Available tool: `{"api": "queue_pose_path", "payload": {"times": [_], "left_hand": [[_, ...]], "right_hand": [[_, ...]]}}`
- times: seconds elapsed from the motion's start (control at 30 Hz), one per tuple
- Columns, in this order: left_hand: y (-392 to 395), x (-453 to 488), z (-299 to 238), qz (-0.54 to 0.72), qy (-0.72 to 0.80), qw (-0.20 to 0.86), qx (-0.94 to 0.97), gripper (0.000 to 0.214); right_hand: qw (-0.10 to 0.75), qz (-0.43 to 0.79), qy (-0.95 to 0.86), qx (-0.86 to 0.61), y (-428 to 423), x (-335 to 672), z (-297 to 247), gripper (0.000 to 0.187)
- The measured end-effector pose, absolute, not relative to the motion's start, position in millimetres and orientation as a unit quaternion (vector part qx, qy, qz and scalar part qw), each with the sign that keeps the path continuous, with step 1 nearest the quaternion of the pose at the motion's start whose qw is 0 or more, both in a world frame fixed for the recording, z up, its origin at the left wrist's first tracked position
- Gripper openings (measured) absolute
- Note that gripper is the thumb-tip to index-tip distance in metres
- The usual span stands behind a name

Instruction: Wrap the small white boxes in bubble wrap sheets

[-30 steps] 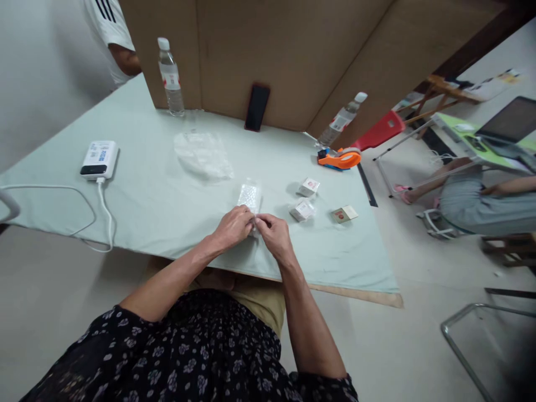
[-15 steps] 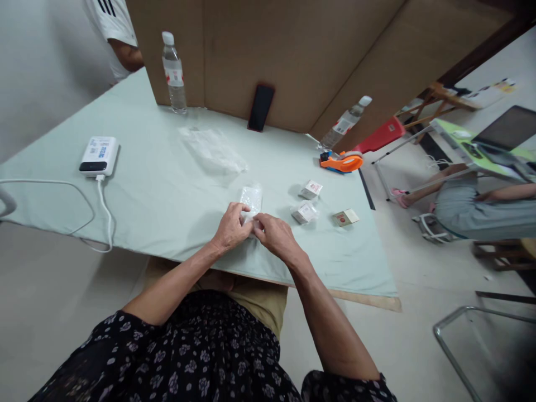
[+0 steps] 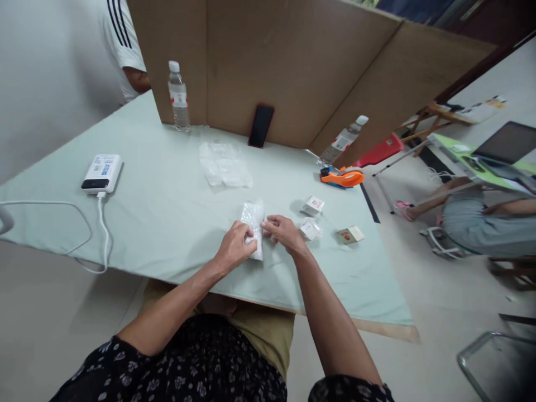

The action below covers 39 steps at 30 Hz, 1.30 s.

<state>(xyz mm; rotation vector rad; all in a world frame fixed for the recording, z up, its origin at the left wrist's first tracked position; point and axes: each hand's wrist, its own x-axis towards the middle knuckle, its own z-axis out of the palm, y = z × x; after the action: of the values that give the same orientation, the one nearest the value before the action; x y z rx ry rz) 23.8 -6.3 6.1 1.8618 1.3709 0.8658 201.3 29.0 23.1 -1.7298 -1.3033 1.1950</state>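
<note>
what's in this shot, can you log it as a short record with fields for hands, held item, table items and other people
left hand: left hand grips the small clear bubble-wrap packet at its near end
right hand: right hand pinches the packet's right edge
surface: pale green cloth-covered table
near right hand: three small white square boxes, one in clear wrap
farther: orange tape dispenser, clear plastic bags, white power bank with cable, two clear water bottles, black phone leaning on the brown cardboard screen
others: a person's white sleeve at top left, a seated person at right
</note>
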Motion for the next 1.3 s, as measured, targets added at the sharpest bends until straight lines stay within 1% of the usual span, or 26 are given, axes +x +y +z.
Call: {"api": "queue_pose_path", "payload": {"times": [0.07,0.17,0.2,0.23,0.3,0.37,0.5,0.57,0.7,0.8,0.9,1.03,1.07,1.1,1.13,1.23,1.3], "left_hand": [[-8.2,23.7,7.5,0.318,0.530,0.319,0.718,0.017],[-10.1,22.6,14.2,0.298,0.522,0.264,0.754,0.045],[-9.9,22.1,17.0,0.288,0.508,0.236,0.777,0.048],[-9.3,21.7,19.7,0.275,0.488,0.210,0.801,0.047],[-6.9,20.9,24.0,0.238,0.447,0.177,0.844,0.035],[-4.1,20.5,25.8,0.205,0.428,0.174,0.863,0.027],[-0.5,19.6,22.2,0.203,0.437,0.191,0.855,0.023],[0.9,18.6,17.8,0.215,0.439,0.203,0.849,0.020],[1.2,16.5,7.6,0.241,0.432,0.239,0.836,0.016],[-3.9,15.7,1.3,0.303,0.471,0.246,0.791,0.014],[-8.6,15.0,-3.8,0.369,0.529,0.224,0.730,0.026],[-4.0,11.0,-9.0,0.407,0.537,0.216,0.707,0.058],[-1.3,9.4,-9.7,0.399,0.528,0.224,0.716,0.061],[1.5,7.5,-9.9,0.384,0.518,0.237,0.727,0.060],[4.2,5.6,-9.9,0.365,0.510,0.252,0.737,0.053],[10.6,0.3,-8.8,0.329,0.491,0.291,0.752,0.026],[13.1,-2.2,-8.6,0.330,0.473,0.309,0.757,0.021]], "right_hand": [[0.325,0.454,-0.495,-0.666,42.5,194.7,10.4,0.040],[0.316,0.434,-0.526,-0.660,56.1,188.7,-2.9,0.031],[0.314,0.430,-0.532,-0.658,58.5,188.2,-5.4,0.030],[0.313,0.428,-0.535,-0.657,60.0,188.3,-6.9,0.030],[0.311,0.429,-0.537,-0.656,62.1,189.2,-7.6,0.030],[0.308,0.424,-0.546,-0.654,64.3,189.4,-6.4,0.032],[0.314,0.374,-0.588,-0.645,69.3,182.6,-3.9,0.038],[0.348,0.373,-0.580,-0.635,68.0,176.3,-2.3,0.037],[0.438,0.430,-0.526,-0.589,52.9,166.3,5.7,0.033],[0.469,0.431,-0.526,-0.564,34.8,165.4,13.5,0.027],[0.475,0.419,-0.547,-0.546,14.7,167.3,17.8,0.024],[0.479,0.383,-0.608,-0.505,-10.4,167.6,15.0,0.020],[0.479,0.369,-0.622,-0.498,-15.2,167.4,13.2,0.021],[0.478,0.358,-0.632,-0.494,-19.2,167.5,11.3,0.021],[0.478,0.351,-0.638,-0.491,-22.3,167.9,9.4,0.023],[0.471,0.349,-0.652,-0.481,-28.8,172.4,5.3,0.026],[0.452,0.339,-0.677,-0.472,-33.1,176.6,3.3,0.027]]}}
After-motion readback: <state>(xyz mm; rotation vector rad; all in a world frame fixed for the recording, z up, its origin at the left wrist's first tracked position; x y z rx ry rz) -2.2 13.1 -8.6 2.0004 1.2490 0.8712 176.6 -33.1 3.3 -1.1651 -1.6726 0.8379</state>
